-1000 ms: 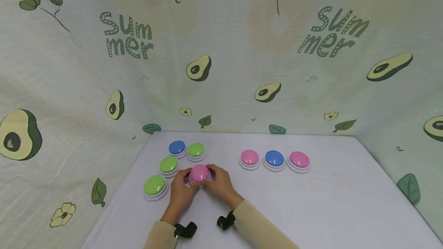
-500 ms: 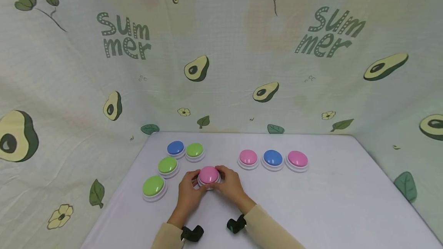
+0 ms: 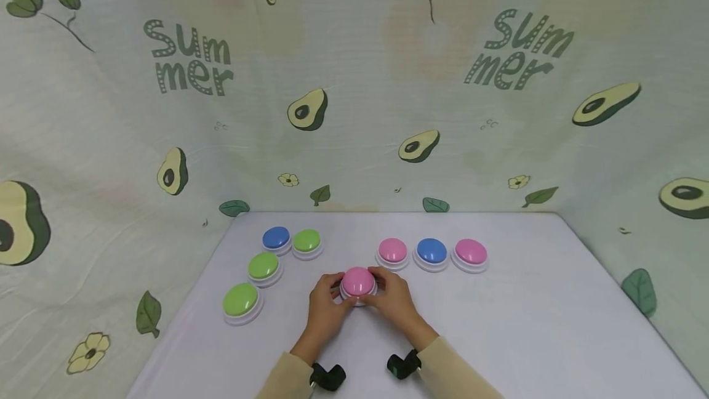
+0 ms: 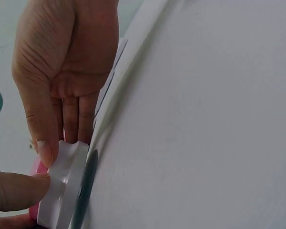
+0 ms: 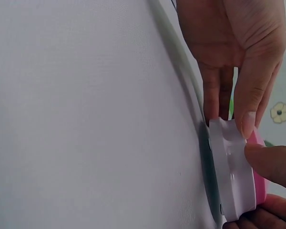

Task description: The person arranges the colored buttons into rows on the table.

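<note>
In the head view, the left hand (image 3: 324,306) and right hand (image 3: 396,302) pinch a round pink-domed, white-based plastic button (image 3: 358,281) between them at the white tabletop (image 3: 532,319), contact with it unclear. From the left wrist, the frame edge crops the right hand. From the right wrist, thumbs (image 5: 248,123) and white base (image 5: 236,177) mostly hide the pink dome (image 5: 260,187).

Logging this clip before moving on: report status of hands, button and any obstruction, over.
Left hand and right hand both gripping pink button. Dome facing up. Possible obstruction: second pink button, just beyond right hand.
</note>
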The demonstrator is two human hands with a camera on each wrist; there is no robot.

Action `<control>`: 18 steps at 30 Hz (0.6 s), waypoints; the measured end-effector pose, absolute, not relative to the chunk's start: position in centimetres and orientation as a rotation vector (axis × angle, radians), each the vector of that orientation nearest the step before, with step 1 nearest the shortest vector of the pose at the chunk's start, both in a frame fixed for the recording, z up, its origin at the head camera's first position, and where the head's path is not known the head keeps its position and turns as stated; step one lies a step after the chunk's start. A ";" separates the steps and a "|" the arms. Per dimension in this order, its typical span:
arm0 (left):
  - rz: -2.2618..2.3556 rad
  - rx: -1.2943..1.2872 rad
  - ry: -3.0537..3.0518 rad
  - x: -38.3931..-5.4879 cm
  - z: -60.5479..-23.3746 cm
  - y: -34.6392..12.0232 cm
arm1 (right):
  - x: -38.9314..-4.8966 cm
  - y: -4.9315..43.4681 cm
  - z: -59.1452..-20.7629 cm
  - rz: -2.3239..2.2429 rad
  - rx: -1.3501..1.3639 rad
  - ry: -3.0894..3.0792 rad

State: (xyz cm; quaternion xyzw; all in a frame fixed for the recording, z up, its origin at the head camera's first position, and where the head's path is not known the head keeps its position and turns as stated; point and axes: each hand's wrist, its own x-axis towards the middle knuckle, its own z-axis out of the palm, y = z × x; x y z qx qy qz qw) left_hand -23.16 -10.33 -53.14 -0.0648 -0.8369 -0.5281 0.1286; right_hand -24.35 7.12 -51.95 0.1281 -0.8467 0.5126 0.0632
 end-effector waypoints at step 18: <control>-1.638 -0.382 -2.460 -22.7 -53.1 -4.3 | -22.0 13.5 -51.6 1.613 0.146 -2.531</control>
